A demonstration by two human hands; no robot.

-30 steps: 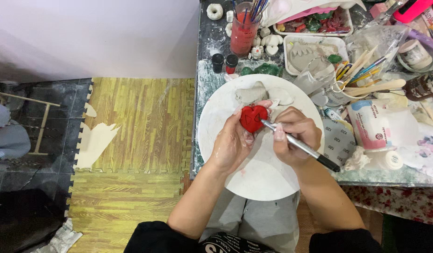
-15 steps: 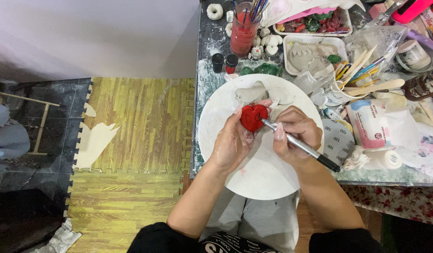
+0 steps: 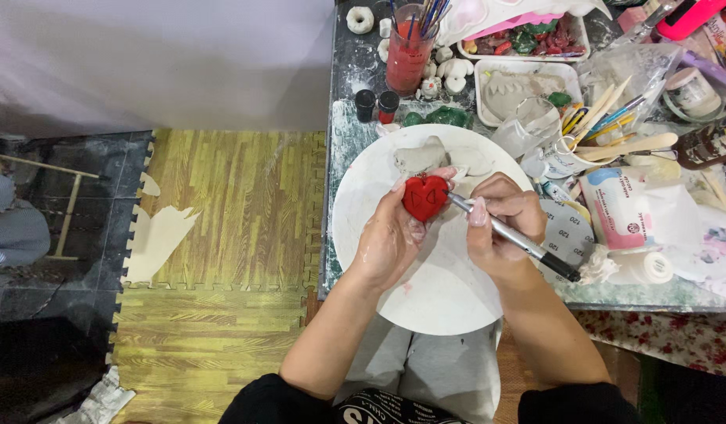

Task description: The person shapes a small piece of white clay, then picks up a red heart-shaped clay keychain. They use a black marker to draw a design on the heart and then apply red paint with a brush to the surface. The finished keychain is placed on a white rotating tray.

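The round white board juts past the near edge of the table, hanging over the person's lap, and both hands work above its far half. To the left of the table edge the floor of yellow wood-pattern mats lies open, so the left elbow has free room. To the right the tabletop is crowded: a cup of wooden tools, a white tray of grey clay, and a jar of red water with brushes stand close beyond the board's rim.

The red heart-shaped piece is small, glossy and bright, with thin dark lines across its face. It sits above the upper middle of the board, just in front of two grey clay lumps.

The left hand cups the heart from below and the left, fingers curled shut around its edge so the painted face points up. The right hand pinches a slim silver tool with a black end like a pen; its tip touches the heart's right side, while the black end points out toward a grey sanding disc.
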